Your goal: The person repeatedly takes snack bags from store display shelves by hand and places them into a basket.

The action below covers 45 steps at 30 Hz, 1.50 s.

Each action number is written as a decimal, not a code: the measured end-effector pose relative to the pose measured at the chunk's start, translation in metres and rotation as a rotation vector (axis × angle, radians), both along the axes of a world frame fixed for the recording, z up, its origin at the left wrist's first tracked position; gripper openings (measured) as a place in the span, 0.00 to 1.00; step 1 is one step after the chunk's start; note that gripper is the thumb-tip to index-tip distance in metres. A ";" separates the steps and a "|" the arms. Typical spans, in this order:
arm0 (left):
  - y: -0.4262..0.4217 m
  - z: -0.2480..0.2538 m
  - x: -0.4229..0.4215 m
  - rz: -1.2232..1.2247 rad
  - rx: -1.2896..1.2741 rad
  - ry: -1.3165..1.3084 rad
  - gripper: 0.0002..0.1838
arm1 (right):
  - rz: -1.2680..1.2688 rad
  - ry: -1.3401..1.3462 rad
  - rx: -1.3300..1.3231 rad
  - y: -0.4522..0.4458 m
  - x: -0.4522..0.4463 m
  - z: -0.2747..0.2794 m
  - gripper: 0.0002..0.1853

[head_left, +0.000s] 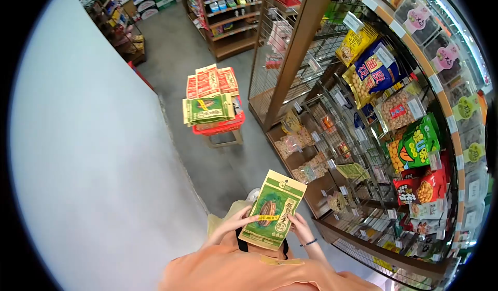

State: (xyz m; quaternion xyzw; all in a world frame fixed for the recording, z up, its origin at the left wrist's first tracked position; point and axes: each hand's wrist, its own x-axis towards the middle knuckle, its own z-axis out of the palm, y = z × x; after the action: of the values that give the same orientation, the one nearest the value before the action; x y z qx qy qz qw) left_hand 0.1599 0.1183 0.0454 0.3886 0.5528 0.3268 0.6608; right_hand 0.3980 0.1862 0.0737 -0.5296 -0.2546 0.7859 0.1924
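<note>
A green and tan bag of sunflower seeds is held upright in front of my body, its printed front towards me. My left hand grips its left edge, with a finger lying across the front. On the right edge, my right hand has its thumb on the front; the fingers behind the bag are hidden. Ahead on the floor, a red basket rests on a stool. Similar green bags and red-and-white bags are piled on the basket.
To my right stands a wire rack hung with snack bags, among them a blue and yellow bag and a green bag. A white wall runs along my left. Another stocked shelf is at the aisle's far end.
</note>
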 end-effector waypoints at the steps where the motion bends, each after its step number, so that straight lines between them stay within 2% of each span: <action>1: -0.009 0.009 -0.005 0.021 -0.098 -0.042 0.35 | 0.038 0.028 0.007 -0.008 -0.001 0.001 0.16; 2: -0.013 0.019 -0.009 0.041 -0.193 -0.086 0.34 | 0.048 0.038 0.017 -0.014 -0.001 0.000 0.16; 5: -0.027 0.027 -0.017 0.034 -0.154 -0.102 0.32 | 0.189 -0.001 0.132 -0.025 -0.002 -0.014 0.13; 7: -0.035 0.021 -0.027 0.042 -0.083 -0.121 0.32 | -0.015 0.097 0.105 -0.027 -0.012 -0.010 0.13; 8: -0.044 0.006 -0.034 0.078 -0.134 -0.082 0.33 | -0.141 0.156 0.101 -0.028 -0.017 -0.003 0.13; 10: -0.038 0.057 -0.037 -0.001 -0.164 -0.222 0.35 | -0.185 0.154 0.143 -0.022 -0.017 0.000 0.13; 14: -0.051 0.065 -0.043 -0.086 -0.141 -0.161 0.37 | -0.032 0.031 0.337 -0.016 -0.023 0.024 0.12; 16: -0.063 0.069 -0.051 -0.044 -0.121 -0.064 0.34 | -0.008 0.071 0.335 -0.015 -0.032 0.011 0.13; 18: -0.090 0.051 -0.052 0.098 -0.166 -0.163 0.32 | 0.011 0.110 0.318 -0.028 -0.028 -0.004 0.13; 20: -0.113 0.055 -0.055 0.148 -0.090 -0.174 0.31 | -0.160 0.228 0.252 -0.036 -0.041 -0.001 0.14; 22: -0.126 0.070 -0.047 0.646 -0.131 -0.776 0.29 | -0.216 0.202 0.219 -0.045 -0.049 -0.002 0.14; 23: -0.128 0.070 -0.049 0.665 -0.111 -0.917 0.27 | -0.282 0.198 0.216 -0.052 -0.052 -0.006 0.14; 26: -0.132 -0.001 -0.048 0.716 -0.035 -0.910 0.25 | -0.370 0.172 0.219 -0.061 -0.062 -0.018 0.16; 27: -0.118 0.024 -0.038 0.771 -0.115 -0.745 0.20 | -0.443 0.155 0.208 -0.063 -0.070 -0.018 0.16; 28: -0.108 0.022 -0.039 0.780 -0.112 -0.754 0.20 | -0.511 0.130 0.196 -0.064 -0.077 -0.018 0.16; 30: -0.091 0.014 -0.045 0.799 -0.105 -0.521 0.19 | -0.515 0.102 0.175 -0.057 -0.092 -0.020 0.16; 32: -0.080 -0.001 -0.057 0.876 -0.135 -0.544 0.18 | -0.529 0.146 0.187 -0.048 -0.103 -0.023 0.15; 34: -0.065 -0.004 -0.083 0.840 -0.021 -0.426 0.15 | -0.437 0.152 0.182 -0.026 -0.125 -0.025 0.15; 36: -0.051 -0.009 -0.117 0.930 -0.028 -0.405 0.12 | -0.347 0.148 0.175 -0.003 -0.154 -0.027 0.14; 38: -0.041 -0.015 -0.156 0.988 -0.035 -0.404 0.12 | -0.137 0.127 0.145 0.017 -0.180 -0.031 0.13; 40: -0.026 -0.016 -0.189 0.970 -0.086 -0.331 0.13 | -0.050 0.041 0.150 0.032 -0.207 -0.031 0.11; 42: -0.006 -0.006 -0.221 0.978 -0.102 -0.363 0.14 | -0.028 0.005 0.124 0.044 -0.235 -0.035 0.12; 44: 0.010 -0.002 -0.250 0.851 -0.035 -0.199 0.15 | -0.006 -0.008 0.094 0.056 -0.254 -0.042 0.14; 45: 0.020 0.001 -0.264 0.853 -0.046 -0.204 0.15 | -0.004 -0.008 0.096 0.063 -0.264 -0.046 0.15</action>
State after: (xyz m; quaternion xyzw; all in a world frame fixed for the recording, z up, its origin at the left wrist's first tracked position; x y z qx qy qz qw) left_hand -0.1041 0.1383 0.0464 0.0766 0.6028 0.5946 0.5265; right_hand 0.1344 0.2496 0.0278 -0.5235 -0.2916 0.7704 0.2180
